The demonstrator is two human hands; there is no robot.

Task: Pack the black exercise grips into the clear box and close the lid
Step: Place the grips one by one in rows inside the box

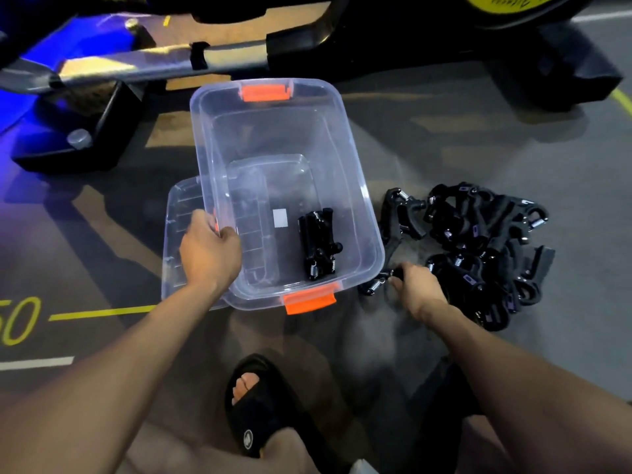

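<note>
A clear plastic box [359,186] with orange latches stands open on the gym floor. Its clear lid [181,241] lies under its left side. A few black exercise grips [318,246] lie inside the box near its front right corner. A pile of several black grips [478,241] lies on the floor right of the box. My left hand [208,248] grips the box's left rim. My right hand [419,289] holds a black grip [376,283] just off the box's front right corner, at the edge of the pile.
A black machine base [78,131] and a grey metal bar [136,63] stand behind the box to the left. More dark equipment [513,63] sits at the back right. My foot in a black slide sandal [260,405] is in front of the box. Yellow lines mark the floor.
</note>
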